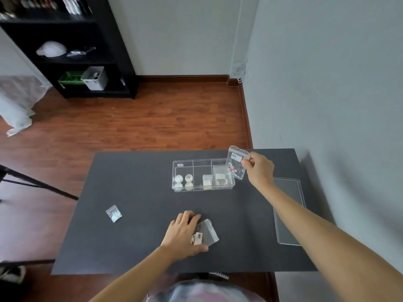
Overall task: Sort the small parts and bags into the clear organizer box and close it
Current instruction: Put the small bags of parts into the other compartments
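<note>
The clear organizer box (pixel 194 162) stands open on the black table (pixel 141 177), with three compartments. Its left one holds white round parts (pixel 183 182), the middle a small bag (pixel 207 180), the right another bag (pixel 220 176). My right hand (pixel 259 168) pinches a clear zip bag with red and white bits (pixel 236 164) just above the box's right end. My left hand (pixel 185 233) rests near the front of the table on a clear bag with a label (pixel 207 233). A small bag of pale parts (pixel 113 213) lies alone at the left.
The box's clear lid (pixel 287 214) lies flat at the table's right edge, beside the wall. Beyond the table is wood floor and a black shelf unit (pixel 72 51). A dark tripod leg (pixel 39 184) reaches in from the left.
</note>
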`<control>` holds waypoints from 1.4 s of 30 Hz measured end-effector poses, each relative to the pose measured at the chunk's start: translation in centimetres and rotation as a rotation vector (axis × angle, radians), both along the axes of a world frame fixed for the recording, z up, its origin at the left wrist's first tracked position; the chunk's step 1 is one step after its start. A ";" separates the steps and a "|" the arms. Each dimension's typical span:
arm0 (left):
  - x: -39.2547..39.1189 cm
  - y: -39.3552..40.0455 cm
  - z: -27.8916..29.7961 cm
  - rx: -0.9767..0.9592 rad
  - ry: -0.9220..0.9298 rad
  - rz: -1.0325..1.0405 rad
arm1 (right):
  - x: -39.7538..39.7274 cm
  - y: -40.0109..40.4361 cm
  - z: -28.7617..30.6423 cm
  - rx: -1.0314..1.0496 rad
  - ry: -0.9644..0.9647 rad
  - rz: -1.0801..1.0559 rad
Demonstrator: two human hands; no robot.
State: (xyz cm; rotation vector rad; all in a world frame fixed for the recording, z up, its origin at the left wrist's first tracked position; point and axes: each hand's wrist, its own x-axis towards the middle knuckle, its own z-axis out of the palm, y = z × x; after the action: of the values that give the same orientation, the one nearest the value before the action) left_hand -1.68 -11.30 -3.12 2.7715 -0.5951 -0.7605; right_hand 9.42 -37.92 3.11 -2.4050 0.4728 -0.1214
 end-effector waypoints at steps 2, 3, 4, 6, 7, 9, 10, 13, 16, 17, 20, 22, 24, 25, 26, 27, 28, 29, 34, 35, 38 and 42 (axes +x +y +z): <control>-0.5 0.1 -0.2 0.011 -0.003 -0.012 | 0.2 0.9 -0.1 -0.025 0.034 0.036; -0.6 0.1 -0.3 0.011 -0.006 -0.013 | 0.3 1.2 -0.2 -0.039 0.052 0.055; -0.7 0.1 -0.4 0.011 -0.007 -0.008 | 0.4 1.6 -0.4 -0.052 0.071 0.072; -0.8 0.0 -0.5 0.009 0.009 0.017 | 0.7 2.2 -0.7 -0.075 0.106 0.097; -0.8 -0.1 -0.6 0.002 0.026 0.036 | 0.9 2.4 -0.9 -0.080 0.119 0.106; -0.8 -0.2 -0.6 -0.014 0.068 0.077 | 1.2 3.1 -1.3 -0.081 0.145 0.113; -0.7 -0.2 -0.5 -0.018 0.087 0.094 | 1.4 3.4 -1.6 -0.082 0.157 0.112; -0.4 -0.2 -0.3 -0.020 0.123 0.126 | 1.8 3.9 -2.6 -0.114 0.166 0.105; -0.1 -0.4 -0.2 -0.026 0.131 0.134 | 2.3 3.9 -3.4 -0.205 0.151 0.116; 0.0 -0.5 -0.2 -0.036 0.129 0.145 | 2.4 3.8 -3.6 -0.250 0.149 0.133; 0.1 -0.7 -0.1 -0.085 0.094 0.183 | 2.8 3.5 -4.3 -0.383 0.141 0.210; 0.3 -0.8 0.0 -0.133 0.066 0.205 | 3.0 3.4 -4.7 -0.458 0.145 0.266; 0.8 -0.8 0.4 -0.173 0.046 0.227 | 3.1 3.5 -5.1 -0.525 0.163 0.305; 1.0 -0.8 0.6 -0.186 0.034 0.233 | 3.1 3.6 -5.3 -0.568 0.188 0.320; 1.3 -0.9 0.8 -0.196 0.024 0.235 | 3.1 3.8 -5.5 -0.612 0.220 0.329; 1.6 -0.9 1.0 -0.203 0.016 0.235 | 3.0 4.0 -5.7 -0.647 0.249 0.332; 1.8 -0.9 1.2 -0.210 0.012 0.236 | 2.9 4.1 -5.8 -0.669 0.268 0.331; 2.1 -1.0 1.3 -0.216 0.010 0.238 | 2.9 4.2 -6.0 -0.680 0.276 0.324; 3.0 -1.0 2.0 -0.253 -0.001 0.254 | 3.1 4.1 -5.9 -0.591 0.171 0.286; 3.1 -1.0 2.1 -0.268 -0.004 0.265 | 3.0 4.0 -5.7 -0.558 0.136 0.284; 3.5 -1.2 2.8 -0.344 -0.022 0.316 | 2.2 3.7 -5.5 -0.481 0.027 0.278; 4.5 -1.9 3.7 -0.463 -0.049 0.400 | 0.7 3.5 -5.1 -0.260 -0.128 0.251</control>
State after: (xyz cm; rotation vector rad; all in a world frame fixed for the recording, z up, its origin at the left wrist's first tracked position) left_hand 2.83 -13.16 0.56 2.3685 -0.1771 -0.4044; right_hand 10.10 -34.41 -2.00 -2.6669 0.0983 -0.2360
